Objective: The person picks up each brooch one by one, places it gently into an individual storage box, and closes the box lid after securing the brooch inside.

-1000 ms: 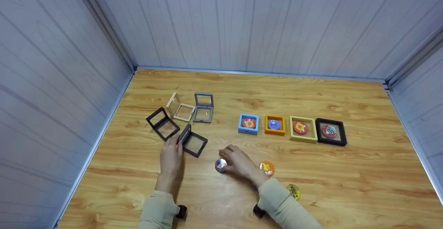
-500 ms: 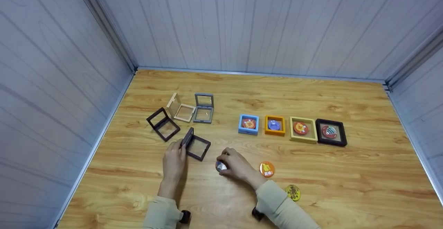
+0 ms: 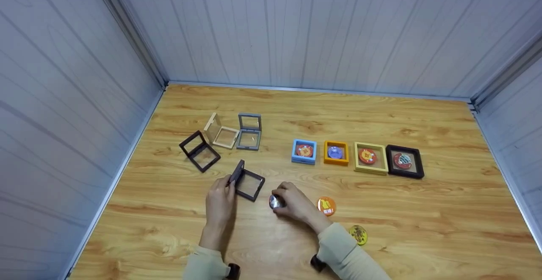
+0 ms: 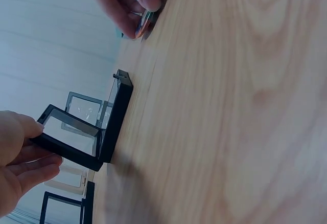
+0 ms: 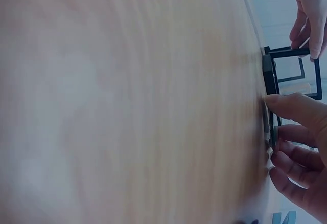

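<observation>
My left hand (image 3: 220,201) pinches the raised lid of a black square display case (image 3: 249,184), whose base lies on the table with its clear film showing. In the left wrist view, the thumb and fingers are on the lid's outer edge. Just right of the case, my right hand (image 3: 296,203) pinches a round, shiny pin badge (image 3: 275,202) between thumb and fingers. Tilted on its edge in the left wrist view, the badge (image 4: 144,24) is partly covered by the fingers. The case and the badge are apart.
Behind the left hand stand unfolded cases: another black one (image 3: 203,157), a beige one (image 3: 225,137) and a grey one (image 3: 248,139). Closed cases with badges line up right: blue (image 3: 303,160), orange (image 3: 336,162), yellow (image 3: 371,170), black (image 3: 417,163). Orange (image 3: 326,206) and yellow (image 3: 358,234) badges lie loose.
My left hand has slid the black case rightward and slightly nearer to me. My right fingers, earlier reaching over the badge, now pinch it, and it has shifted slightly right.
</observation>
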`<action>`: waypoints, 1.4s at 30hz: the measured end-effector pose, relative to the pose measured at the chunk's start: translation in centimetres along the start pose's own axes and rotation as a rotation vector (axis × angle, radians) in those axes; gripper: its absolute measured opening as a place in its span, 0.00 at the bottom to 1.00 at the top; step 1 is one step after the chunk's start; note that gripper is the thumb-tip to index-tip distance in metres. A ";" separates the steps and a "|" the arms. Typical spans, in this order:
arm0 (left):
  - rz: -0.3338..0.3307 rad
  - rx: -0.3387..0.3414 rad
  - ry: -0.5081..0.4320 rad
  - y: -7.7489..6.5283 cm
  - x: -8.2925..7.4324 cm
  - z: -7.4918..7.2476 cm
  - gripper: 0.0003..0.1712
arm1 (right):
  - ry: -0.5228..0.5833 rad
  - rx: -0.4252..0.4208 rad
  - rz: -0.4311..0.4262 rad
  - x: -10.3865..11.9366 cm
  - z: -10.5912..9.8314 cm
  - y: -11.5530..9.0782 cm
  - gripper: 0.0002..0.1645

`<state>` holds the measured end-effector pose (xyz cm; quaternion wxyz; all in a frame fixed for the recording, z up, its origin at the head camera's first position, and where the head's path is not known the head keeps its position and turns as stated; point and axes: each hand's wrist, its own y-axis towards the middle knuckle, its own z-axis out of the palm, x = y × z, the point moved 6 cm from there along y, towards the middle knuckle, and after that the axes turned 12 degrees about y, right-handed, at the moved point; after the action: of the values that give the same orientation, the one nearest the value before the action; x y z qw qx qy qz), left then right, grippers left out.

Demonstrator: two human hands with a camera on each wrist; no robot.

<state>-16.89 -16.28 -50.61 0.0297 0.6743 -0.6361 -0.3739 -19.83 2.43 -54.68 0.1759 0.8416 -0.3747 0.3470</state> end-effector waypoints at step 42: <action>0.051 0.004 -0.101 -2.4 -4.0 1.4 0.10 | 0.065 -0.177 -0.095 1.4 -1.0 1.6 0.26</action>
<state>-15.33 -11.70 -50.97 0.0059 0.6381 -0.6545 -0.4054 -20.82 1.22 -52.95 0.2780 0.8279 -0.3578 0.3307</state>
